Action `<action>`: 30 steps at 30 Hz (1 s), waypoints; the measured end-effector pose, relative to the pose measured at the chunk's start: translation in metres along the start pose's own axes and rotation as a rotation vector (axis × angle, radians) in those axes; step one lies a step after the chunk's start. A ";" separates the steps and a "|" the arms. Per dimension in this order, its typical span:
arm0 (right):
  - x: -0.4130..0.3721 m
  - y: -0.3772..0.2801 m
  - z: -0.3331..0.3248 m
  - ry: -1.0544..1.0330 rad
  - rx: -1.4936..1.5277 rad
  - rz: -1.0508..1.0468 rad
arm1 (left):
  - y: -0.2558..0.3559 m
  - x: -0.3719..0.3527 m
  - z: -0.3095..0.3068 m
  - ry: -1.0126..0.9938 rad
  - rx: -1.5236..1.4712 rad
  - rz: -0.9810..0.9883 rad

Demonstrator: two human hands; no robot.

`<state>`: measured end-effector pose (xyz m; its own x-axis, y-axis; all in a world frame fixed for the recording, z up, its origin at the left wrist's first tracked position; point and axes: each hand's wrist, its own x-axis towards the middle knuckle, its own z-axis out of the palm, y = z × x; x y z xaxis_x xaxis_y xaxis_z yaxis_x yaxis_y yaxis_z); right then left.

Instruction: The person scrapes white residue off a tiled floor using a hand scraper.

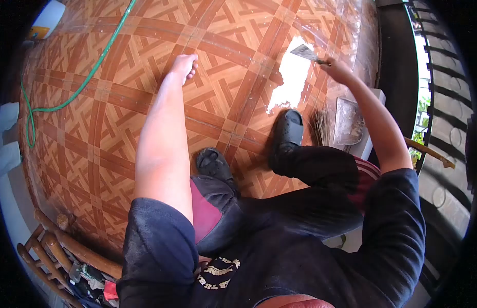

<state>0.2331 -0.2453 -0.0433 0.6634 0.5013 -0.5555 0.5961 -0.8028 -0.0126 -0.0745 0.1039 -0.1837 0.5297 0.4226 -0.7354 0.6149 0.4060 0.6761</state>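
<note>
The right hand (337, 69) is closed around the handle of a flat grey metal scraper (302, 51), whose blade lies at the top edge of the white bare patch (292, 77). The left hand (183, 65), fingers together, rests on the brown patterned floor (120, 102), well left of that patch.

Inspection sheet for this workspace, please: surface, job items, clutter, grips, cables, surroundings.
Surface: patterned floor, with a white patch near the right side.
Job's things: scraper, blade at the white patch.
Clutter: broom, tray, white container.
Grips: right hand shut on scraper; left hand rests on the floor, holds nothing.
Cables: green hose loops across the floor at left.
Surroundings: wooden chair, railing.
</note>
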 end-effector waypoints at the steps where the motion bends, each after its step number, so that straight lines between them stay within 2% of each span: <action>1: 0.008 0.007 0.033 0.066 -0.022 -0.032 | -0.001 0.001 0.005 0.027 -0.014 -0.010; 2: 0.008 0.004 0.060 0.080 0.051 -0.122 | -0.002 0.003 0.013 0.042 -0.061 -0.047; 3: -0.017 -0.027 0.066 0.124 0.067 -0.052 | -0.003 0.004 0.022 0.040 -0.053 -0.056; 4: -0.027 -0.044 0.076 0.060 0.041 -0.045 | -0.002 0.004 0.034 0.045 -0.081 -0.079; 7: -0.044 -0.071 0.110 0.071 0.135 -0.212 | 0.014 0.001 0.072 -0.023 -0.093 -0.128; 8: -0.038 -0.076 0.122 0.090 0.132 -0.208 | 0.021 0.001 0.083 -0.022 -0.090 -0.133; 10: -0.020 -0.083 0.142 0.183 0.162 -0.231 | 0.031 0.004 0.099 -0.187 0.092 0.059; 11: -0.007 -0.087 0.141 0.178 0.167 -0.225 | 0.032 0.007 0.101 -0.191 0.097 0.053; 12: 0.007 -0.093 0.134 0.156 0.166 -0.111 | 0.032 0.009 0.102 -0.231 0.116 0.052; 13: 0.017 -0.096 0.130 0.135 0.164 0.003 | 0.032 0.011 0.103 -0.271 0.134 0.052; 15: 0.016 -0.103 0.129 0.162 0.169 0.010 | 0.022 0.013 0.092 -0.252 0.139 0.021; 17: -0.002 -0.110 0.133 0.040 0.079 -0.007 | 0.018 0.017 0.076 -0.234 0.142 -0.005; 19: -0.016 -0.114 0.117 0.011 0.032 -0.061 | 0.012 0.019 0.060 -0.152 0.216 -0.100; 23: -0.001 -0.104 0.099 0.069 0.050 0.035 | 0.012 0.035 0.041 -0.043 0.070 -0.055; 25: -0.004 -0.111 0.101 -0.026 -0.029 -0.020 | 0.011 0.037 0.038 -0.029 -0.025 -0.013; 27: -0.011 -0.116 0.108 -0.012 -0.055 -0.103 | 0.017 0.027 0.034 -0.062 0.023 -0.020; 30: 0.004 -0.118 0.093 0.058 -0.038 -0.056 | 0.009 0.021 0.027 -0.091 0.067 -0.043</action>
<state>0.1230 -0.1783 -0.1218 0.6528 0.5641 -0.5056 0.6490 -0.7607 -0.0107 -0.0418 0.0943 -0.1937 0.5507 0.3294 -0.7670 0.6746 0.3655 0.6413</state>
